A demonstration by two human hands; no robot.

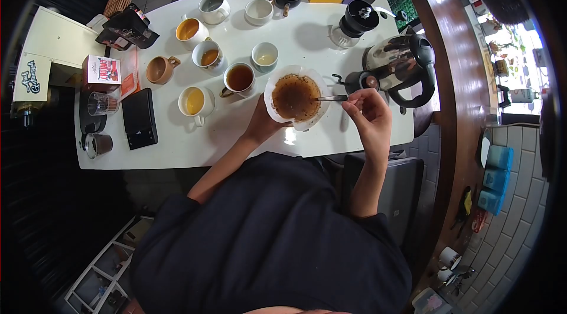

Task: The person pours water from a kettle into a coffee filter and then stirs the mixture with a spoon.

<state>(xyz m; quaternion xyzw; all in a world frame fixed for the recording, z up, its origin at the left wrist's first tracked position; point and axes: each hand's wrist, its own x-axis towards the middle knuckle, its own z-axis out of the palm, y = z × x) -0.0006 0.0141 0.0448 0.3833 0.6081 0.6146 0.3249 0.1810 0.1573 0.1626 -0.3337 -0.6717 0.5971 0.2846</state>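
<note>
My left hand [269,118] is curled round the near side of a coffee dripper, most of which is hidden under its white paper filter [321,87]. Brown, wet coffee [294,97] with dark grounds fills the filter. Between the thumb and fingers of my right hand [372,116] is the handle of a metal spoon [332,98], its tip dipping into the coffee. Close by on the left stand a mug of dark tea-coloured liquid [240,78] and a small cup of pale liquid [265,56]. What supports the dripper cannot be seen.
Several more cups, including a yellow-filled mug [194,102] and a brown cup [159,70], stand leftward on the white table [171,154]. An electric kettle [401,60] and a hand grinder [356,22] are at right. A black scale [140,119] lies far left.
</note>
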